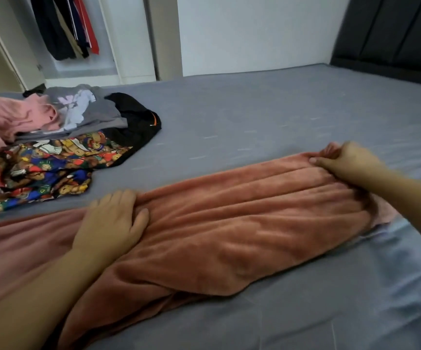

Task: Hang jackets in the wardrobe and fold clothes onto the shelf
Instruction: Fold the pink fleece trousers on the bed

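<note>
Soft, limp rust-orange fleece garment (229, 223): left hand (111, 223) presses flat; right hand (343, 160) pinches its far edge; grip corners.

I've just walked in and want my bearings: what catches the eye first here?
A long rust-orange fleece garment stretches across the grey bedsheet, the left hand pressing it flat, the right hand pinching its far end. A colourful teddy-bear print garment lies far left.
</note>
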